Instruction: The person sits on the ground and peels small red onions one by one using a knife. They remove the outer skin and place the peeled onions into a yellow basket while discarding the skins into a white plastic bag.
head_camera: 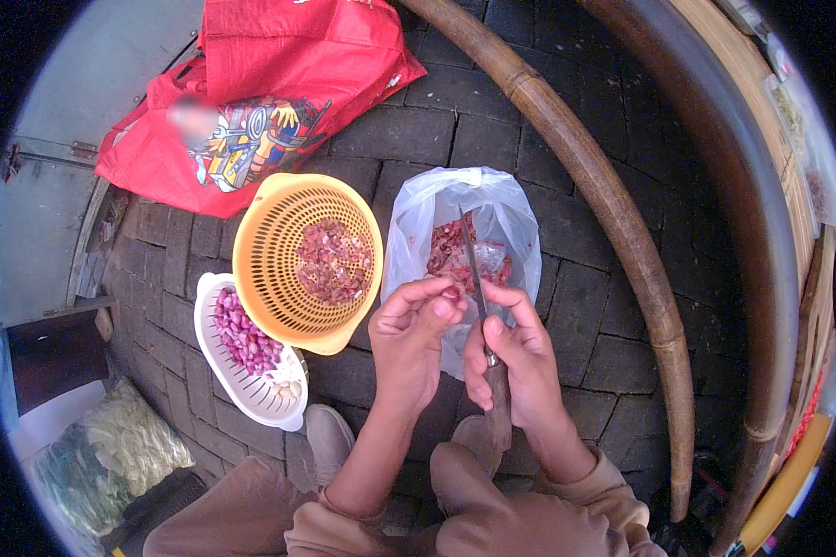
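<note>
Between the thumb and forefinger of my left hand (416, 327) is a small red shallot (450, 293). My right hand (519, 348) grips a knife (476, 271) with a wooden handle, its narrow dark blade pointing away from me. Both hands are over the near side of a translucent plastic bag (405, 244), which stands open with reddish shallot skins (446, 240) inside. Left of the bag, a yellow colander (268, 278) holds unpeeled-looking reddish-brown shallots (334, 261). Its rim overlaps a white slotted basket (240, 397) of peeled purple shallots (244, 334) and several pale cloves (288, 390).
A red printed shopping bag (306, 56) lies at the upper left beside a grey metal cabinet (76, 97). Curved-looking bamboo poles (599, 181) run along the right. A clear bag of leafy greens (111, 452) sits at the lower left. Dark paving blocks (418, 132) form the ground.
</note>
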Demonstrator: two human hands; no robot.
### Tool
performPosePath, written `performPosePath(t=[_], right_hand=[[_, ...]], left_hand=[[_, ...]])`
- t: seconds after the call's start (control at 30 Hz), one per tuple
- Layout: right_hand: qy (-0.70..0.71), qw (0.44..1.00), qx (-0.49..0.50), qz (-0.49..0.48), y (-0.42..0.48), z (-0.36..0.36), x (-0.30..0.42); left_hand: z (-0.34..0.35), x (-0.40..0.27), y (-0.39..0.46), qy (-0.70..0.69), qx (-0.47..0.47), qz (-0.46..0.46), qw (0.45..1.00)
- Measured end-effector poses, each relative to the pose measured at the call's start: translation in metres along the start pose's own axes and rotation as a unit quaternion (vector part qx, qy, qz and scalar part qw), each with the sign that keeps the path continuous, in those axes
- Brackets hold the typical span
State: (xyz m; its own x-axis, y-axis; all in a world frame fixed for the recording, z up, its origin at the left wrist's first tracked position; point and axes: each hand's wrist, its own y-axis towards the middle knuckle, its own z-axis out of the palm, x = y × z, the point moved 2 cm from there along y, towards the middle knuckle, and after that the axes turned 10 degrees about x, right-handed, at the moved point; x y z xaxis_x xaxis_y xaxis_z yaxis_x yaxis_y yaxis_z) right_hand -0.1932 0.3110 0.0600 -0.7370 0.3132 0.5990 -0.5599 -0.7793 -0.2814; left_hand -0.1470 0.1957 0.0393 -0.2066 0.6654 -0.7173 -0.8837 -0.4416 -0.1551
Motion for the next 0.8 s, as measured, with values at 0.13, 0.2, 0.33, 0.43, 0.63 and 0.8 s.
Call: performPosePath(t=[0.13, 0.2, 0.33, 0.43, 0.63, 0.8], right_hand=[[-0.012, 0.999, -0.022, 0.029, 0.001, -0.009, -0.004], [-0.019, 0.998, -0.025, 0.06, 0.0, -0.009, -0.003], [-0.063, 0.995, 0.01, 0.075, -0.002, -0.004, 0.002], [-0.128, 0.989, 0.044, 0.057, -0.002, 0.0, 0.007], [-0.22, 0.973, 0.065, 0.03, -0.002, 0.011, 0.013], [-0.23, 0.97, 0.068, 0.029, -0.001, 0.008, 0.01]], left_hand=[[-0.002, -0.001, 0.001, -0.047, -0.007, -0.01, 0.999], [-0.002, -0.002, 0.002, -0.056, -0.012, -0.017, 0.998], [-0.003, -0.003, 0.002, -0.047, -0.012, -0.017, 0.999], [-0.002, -0.004, 0.003, -0.02, -0.007, 0.006, 1.0], [-0.006, -0.005, 0.001, 0.069, -0.005, 0.036, 0.997], [-0.007, -0.007, 0.001, 0.106, -0.012, 0.051, 0.993]])
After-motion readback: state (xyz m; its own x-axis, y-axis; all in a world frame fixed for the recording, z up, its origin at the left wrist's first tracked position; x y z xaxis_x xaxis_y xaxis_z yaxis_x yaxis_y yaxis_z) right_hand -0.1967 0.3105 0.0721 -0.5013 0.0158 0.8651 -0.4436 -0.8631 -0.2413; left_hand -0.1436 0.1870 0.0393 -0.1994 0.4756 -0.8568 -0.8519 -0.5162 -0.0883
